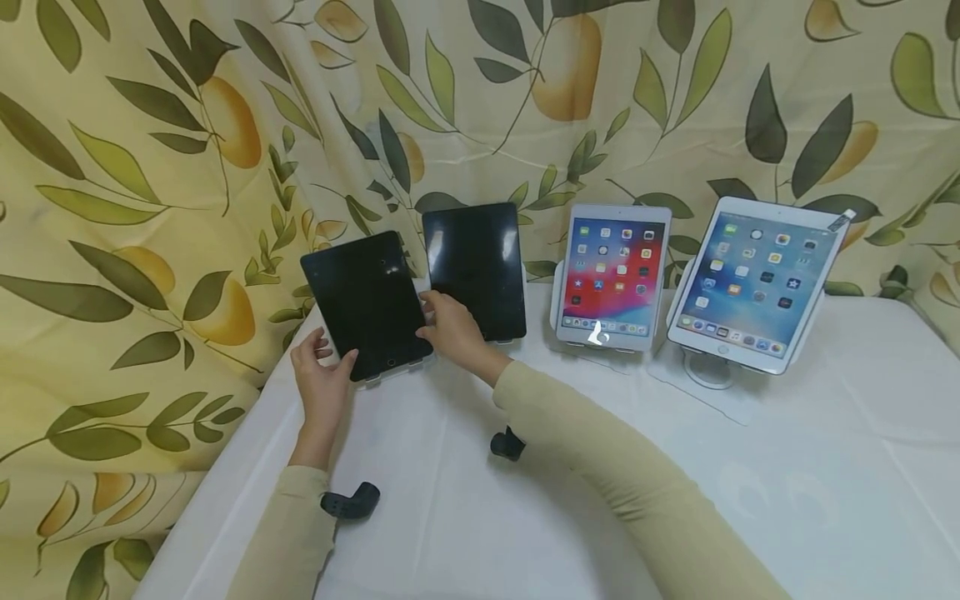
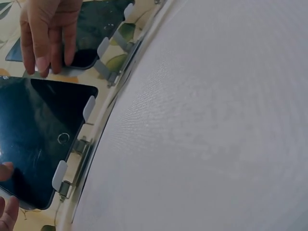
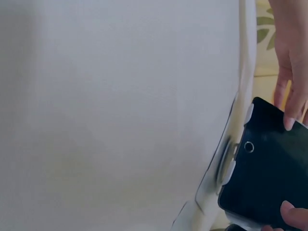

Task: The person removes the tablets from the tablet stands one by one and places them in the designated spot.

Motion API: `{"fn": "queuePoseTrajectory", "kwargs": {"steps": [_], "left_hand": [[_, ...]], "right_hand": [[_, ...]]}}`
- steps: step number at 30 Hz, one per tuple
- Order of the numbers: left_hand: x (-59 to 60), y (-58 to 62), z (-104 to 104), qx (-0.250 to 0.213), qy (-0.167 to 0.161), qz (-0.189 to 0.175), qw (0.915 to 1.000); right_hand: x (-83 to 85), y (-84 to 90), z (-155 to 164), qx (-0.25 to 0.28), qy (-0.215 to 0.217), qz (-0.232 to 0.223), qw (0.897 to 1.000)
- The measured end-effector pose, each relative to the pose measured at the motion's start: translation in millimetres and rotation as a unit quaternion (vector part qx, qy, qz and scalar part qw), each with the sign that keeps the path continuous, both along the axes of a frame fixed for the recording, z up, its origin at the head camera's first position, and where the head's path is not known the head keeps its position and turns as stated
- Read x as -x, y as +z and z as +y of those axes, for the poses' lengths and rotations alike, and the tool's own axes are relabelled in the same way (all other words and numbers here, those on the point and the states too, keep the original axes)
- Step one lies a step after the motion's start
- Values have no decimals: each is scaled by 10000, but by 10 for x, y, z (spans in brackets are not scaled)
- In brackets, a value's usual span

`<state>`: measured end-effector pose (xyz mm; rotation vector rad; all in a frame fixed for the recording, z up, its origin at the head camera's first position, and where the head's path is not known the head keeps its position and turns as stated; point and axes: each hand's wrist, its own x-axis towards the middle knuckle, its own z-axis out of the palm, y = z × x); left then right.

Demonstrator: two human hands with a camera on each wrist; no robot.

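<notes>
Four tablets stand in stands along the back of a white-clothed table (image 1: 540, 517). The leftmost black tablet (image 1: 367, 304) has a dark screen and leans back in its clear stand (image 1: 390, 375). My left hand (image 1: 322, 379) grips its lower left corner, thumb on the front. My right hand (image 1: 453, 333) holds its right edge with curled fingers. The left wrist view shows the tablet (image 2: 41, 139), its home button and the stand's clips (image 2: 89, 108). In the right wrist view my thumb (image 3: 293, 214) rests on the black tablet (image 3: 269, 178), whose far edge the left hand's fingertips (image 3: 288, 122) touch.
A second dark tablet (image 1: 476, 271) stands just behind my right hand. Two lit tablets (image 1: 615, 275) (image 1: 757, 283) stand further right on white stands. A leaf-patterned curtain (image 1: 150, 167) hangs behind and along the left. The table's left edge lies near my left forearm.
</notes>
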<state>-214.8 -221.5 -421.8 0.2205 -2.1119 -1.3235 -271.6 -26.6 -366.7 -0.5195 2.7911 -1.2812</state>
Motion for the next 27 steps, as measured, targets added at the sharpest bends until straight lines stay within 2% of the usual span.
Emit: {"fn": "queuePoseTrajectory", "kwargs": {"steps": [6, 12, 18, 21, 27], "left_hand": [[5, -11, -19, -186, 68, 61, 9998], [26, -2, -24, -306, 3, 181, 9994], [52, 20, -4, -378, -9, 208, 9991], [57, 31, 8, -287, 10, 113, 9995], [25, 49, -1, -295, -34, -54, 9995]], "right_hand": [[27, -5, -40, 234, 147, -154, 9995], [17, 8, -94, 338, -153, -44, 9993], [-24, 86, -229, 885, -626, -539, 9926], [-43, 125, -277, 883, -814, -683, 9904], [-12, 128, -237, 891, -687, -710, 9911]]}}
